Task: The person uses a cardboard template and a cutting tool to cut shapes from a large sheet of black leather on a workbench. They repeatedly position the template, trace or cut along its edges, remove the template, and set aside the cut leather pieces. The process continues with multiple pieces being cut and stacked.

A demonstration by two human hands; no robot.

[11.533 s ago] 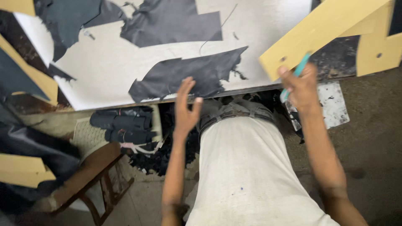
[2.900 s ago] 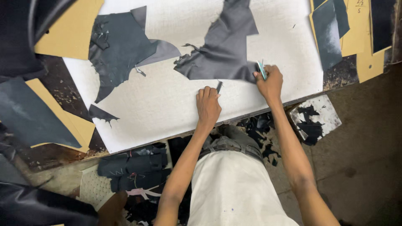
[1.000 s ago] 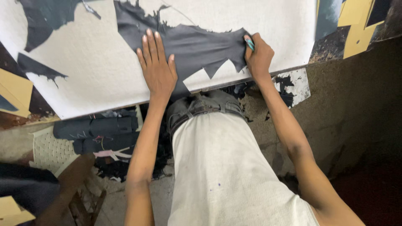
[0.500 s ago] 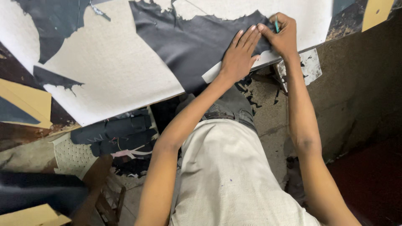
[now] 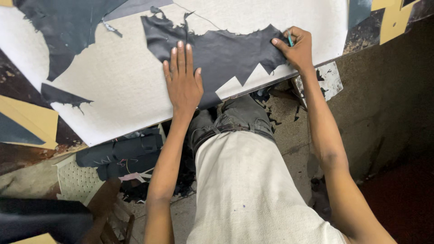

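cutting looked like the step in hand: the dark leather piece (image 5: 226,54) lay flat on the white counter (image 5: 113,99), its near edge already jagged. my left hand (image 5: 183,83) was spread palm down on the leather, fingers straight, pinning it with nothing grasped. my right hand (image 5: 296,47) sat at the piece's right end, its grip clenched round a small teal-handled tool (image 5: 290,40). by my judgement the next move called for steady pressure from the left while the right drew along the edge.
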